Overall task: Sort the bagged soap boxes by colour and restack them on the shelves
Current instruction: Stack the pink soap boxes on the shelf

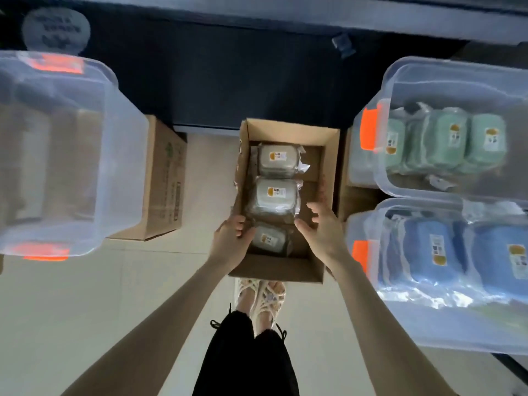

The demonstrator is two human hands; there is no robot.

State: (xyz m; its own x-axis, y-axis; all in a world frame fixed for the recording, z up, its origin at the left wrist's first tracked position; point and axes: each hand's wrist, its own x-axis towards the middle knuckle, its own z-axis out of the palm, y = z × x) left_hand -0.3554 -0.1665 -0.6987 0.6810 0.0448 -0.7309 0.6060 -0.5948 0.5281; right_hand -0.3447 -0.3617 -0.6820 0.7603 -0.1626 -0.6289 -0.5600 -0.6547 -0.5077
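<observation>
From the head view, an open cardboard box (pixel 285 195) sits on the pale floor just beyond the person's sandalled feet (pixel 261 298). Three bagged white soap boxes lie in a row inside it: the far one (pixel 276 159), the middle one (pixel 275 200) and the near one (pixel 268 238). The left hand (pixel 231 244) rests at the box's left wall, its fingers curled against the bag edge between the middle and near packs; whether they truly grip it, I cannot tell. The right hand (pixel 321 231) hangs over the right side of the box, fingers spread wide and holding nothing. To the right, a clear bin (pixel 445 127) holds green bagged soap boxes (pixel 445 141), and a nearer clear bin (pixel 428 324) holds blue ones (pixel 457 252). On the left stands another clear bin (pixel 57 152), its contents blurred, with a closed carton (pixel 163 181) beside it.
</observation>
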